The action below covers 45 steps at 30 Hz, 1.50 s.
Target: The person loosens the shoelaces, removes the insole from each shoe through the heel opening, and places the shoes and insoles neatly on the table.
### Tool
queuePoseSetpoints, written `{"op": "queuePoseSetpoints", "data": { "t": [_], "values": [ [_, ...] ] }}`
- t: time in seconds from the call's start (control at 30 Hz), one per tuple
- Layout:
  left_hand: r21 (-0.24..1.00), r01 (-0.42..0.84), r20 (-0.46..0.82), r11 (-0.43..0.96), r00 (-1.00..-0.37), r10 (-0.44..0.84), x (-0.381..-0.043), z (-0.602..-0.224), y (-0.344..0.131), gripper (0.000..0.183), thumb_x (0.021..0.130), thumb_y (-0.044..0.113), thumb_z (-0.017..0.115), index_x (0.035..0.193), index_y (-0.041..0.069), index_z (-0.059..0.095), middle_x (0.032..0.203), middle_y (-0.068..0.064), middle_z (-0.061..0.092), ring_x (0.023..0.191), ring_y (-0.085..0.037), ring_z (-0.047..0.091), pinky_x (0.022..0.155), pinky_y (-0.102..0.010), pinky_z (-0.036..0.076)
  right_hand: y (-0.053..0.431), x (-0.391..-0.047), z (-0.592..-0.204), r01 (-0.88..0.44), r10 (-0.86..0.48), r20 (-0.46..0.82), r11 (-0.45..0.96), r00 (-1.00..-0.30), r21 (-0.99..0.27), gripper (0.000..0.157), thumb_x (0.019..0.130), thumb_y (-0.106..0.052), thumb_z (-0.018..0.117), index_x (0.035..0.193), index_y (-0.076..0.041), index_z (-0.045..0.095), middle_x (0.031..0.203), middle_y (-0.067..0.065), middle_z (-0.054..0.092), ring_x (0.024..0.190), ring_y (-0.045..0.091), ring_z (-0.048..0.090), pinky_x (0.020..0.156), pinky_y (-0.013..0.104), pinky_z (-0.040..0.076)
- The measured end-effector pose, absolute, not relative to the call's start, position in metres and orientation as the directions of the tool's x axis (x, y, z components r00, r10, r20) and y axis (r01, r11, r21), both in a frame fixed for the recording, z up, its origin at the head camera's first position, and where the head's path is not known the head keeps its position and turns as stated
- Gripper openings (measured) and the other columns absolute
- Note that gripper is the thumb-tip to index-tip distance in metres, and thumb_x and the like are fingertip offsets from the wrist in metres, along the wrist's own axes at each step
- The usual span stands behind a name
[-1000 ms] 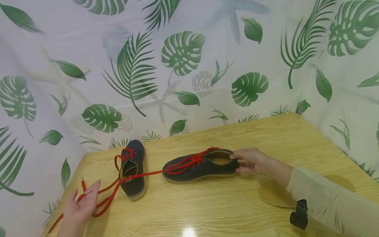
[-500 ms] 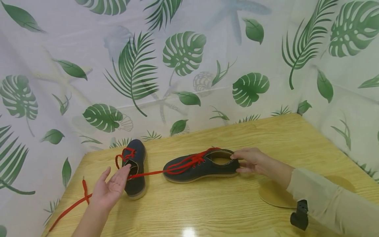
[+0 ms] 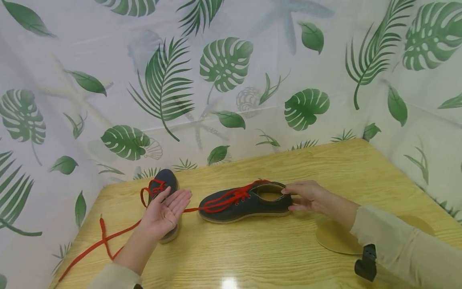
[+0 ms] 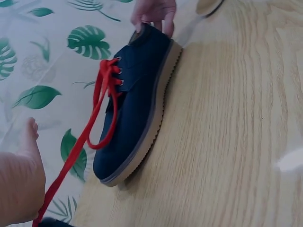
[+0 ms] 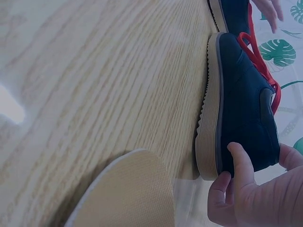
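A navy shoe with red laces (image 3: 260, 206) lies across the middle of the table, toe to the left. My right hand (image 3: 306, 195) grips its heel, thumb at the collar and fingers on the outside, as the right wrist view also shows. To the left, a second navy shoe (image 3: 167, 176) points away from me, largely hidden by my left hand (image 3: 164, 216). That hand is palm up with straight fingers and holds nothing. A long red shoelace (image 3: 90, 249) runs from the middle shoe past the left hand, trailing over the table's left side.
A tan insole (image 5: 135, 194) lies under my right forearm. The wooden table (image 3: 252, 253) meets a leaf-printed cloth (image 3: 223, 132) at the back and sides. A black strap piece (image 3: 366, 263) hangs at my right sleeve.
My left hand has let the red lace drop and moved right and away from me, over the second shoe. My right hand has stayed on the heel of the middle shoe.
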<state>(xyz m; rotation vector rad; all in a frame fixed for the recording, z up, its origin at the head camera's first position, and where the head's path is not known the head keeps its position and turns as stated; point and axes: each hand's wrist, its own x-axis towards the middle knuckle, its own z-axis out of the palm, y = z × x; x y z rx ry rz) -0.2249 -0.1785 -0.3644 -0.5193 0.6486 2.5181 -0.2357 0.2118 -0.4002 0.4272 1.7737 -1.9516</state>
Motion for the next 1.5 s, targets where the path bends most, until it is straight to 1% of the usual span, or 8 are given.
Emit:
{"op": "queuePoseSetpoints", "data": {
  "t": [0.1,0.23,0.37,0.5,0.77,1.07,1.27,1.5],
  "values": [
    [0.439,-0.558,-0.428,-0.704,-0.819,0.383,-0.229,-0.363,-0.167,0.062,0.1,0.028,0.048,0.151,0.009,0.02,0.127,-0.017,0.055,0.13,-0.022,0.042,0.106,-0.027,0.037,0.211,-0.235,-0.399,0.53,-0.131,-0.519,-0.059,-0.844,-0.846,0.049,0.091,-0.009,0.062,0.134,0.005,0.043,0.146,0.02,0.028,0.11,0.027,0.056,0.08,0.033,0.055],
    [0.532,-0.571,-0.406,-0.625,-0.82,0.403,-0.233,-0.362,-0.153,0.062,0.101,0.027,0.046,0.15,0.004,0.018,0.113,-0.019,0.066,0.118,-0.025,0.056,0.104,-0.029,0.04,0.211,-0.236,-0.399,0.525,-0.14,-0.514,-0.056,-0.846,-0.849,0.042,0.089,-0.007,0.062,0.127,0.005,0.049,0.143,0.02,0.031,0.107,0.026,0.058,0.081,0.033,0.055],
    [0.622,-0.584,-0.425,-0.522,-0.811,0.402,-0.236,-0.361,-0.139,0.057,0.102,0.026,0.043,0.148,0.0,0.023,0.132,-0.021,0.053,0.107,-0.022,0.064,0.099,-0.029,0.044,0.212,-0.236,-0.4,0.533,-0.146,-0.52,-0.062,-0.841,-0.844,0.035,0.088,-0.007,0.064,0.12,0.002,0.055,0.139,0.018,0.034,0.106,0.026,0.058,0.08,0.033,0.055],
    [0.686,-0.581,-0.435,-0.437,-0.81,0.394,-0.243,-0.361,-0.125,0.054,0.102,0.025,0.042,0.147,-0.001,0.026,0.149,-0.018,0.031,0.118,-0.022,0.056,0.097,-0.028,0.046,0.213,-0.237,-0.401,0.531,-0.151,-0.517,-0.071,-0.843,-0.845,0.038,0.088,-0.007,0.065,0.123,0.002,0.053,0.14,0.019,0.033,0.109,0.027,0.058,0.08,0.034,0.055],
    [0.788,-0.535,-0.429,-0.304,-0.832,0.352,-0.261,-0.359,-0.093,0.049,0.1,0.021,0.047,0.142,-0.003,0.038,0.143,-0.021,0.042,0.13,-0.029,0.043,0.097,-0.032,0.046,0.212,-0.238,-0.403,0.516,-0.165,-0.502,-0.052,-0.849,-0.855,0.037,0.089,-0.008,0.064,0.123,0.003,0.053,0.143,0.022,0.03,0.098,0.022,0.061,0.081,0.035,0.055],
    [0.91,-0.407,-0.353,-0.083,-0.862,0.364,-0.281,-0.352,-0.068,0.041,0.099,0.014,0.048,0.136,-0.003,0.046,0.138,-0.023,0.048,0.127,-0.033,0.048,0.102,-0.041,0.042,0.211,-0.238,-0.403,0.519,-0.156,-0.504,-0.065,-0.849,-0.853,0.045,0.089,-0.008,0.065,0.129,0.003,0.048,0.136,0.015,0.037,0.09,0.016,0.061,0.082,0.036,0.055],
    [0.955,-0.205,-0.273,0.213,-0.889,0.367,-0.281,-0.348,-0.05,0.04,0.092,0.015,0.06,0.128,-0.002,0.056,0.129,-0.021,0.057,0.119,-0.031,0.055,0.1,-0.041,0.045,0.212,-0.238,-0.403,0.516,-0.148,-0.505,-0.045,-0.851,-0.856,0.043,0.089,-0.01,0.065,0.127,0.003,0.05,0.129,0.012,0.042,0.088,0.014,0.062,0.08,0.035,0.055],
    [0.778,0.084,-0.183,0.623,-0.918,0.352,-0.28,-0.353,-0.037,0.048,0.086,0.035,0.068,0.125,0.009,0.063,0.131,-0.007,0.058,0.125,-0.027,0.049,0.101,-0.041,0.044,0.213,-0.238,-0.402,0.524,-0.148,-0.511,-0.067,-0.847,-0.849,0.028,0.088,-0.008,0.065,0.113,0.0,0.059,0.135,0.014,0.036,0.089,0.016,0.06,0.081,0.035,0.055]
  ]
}}
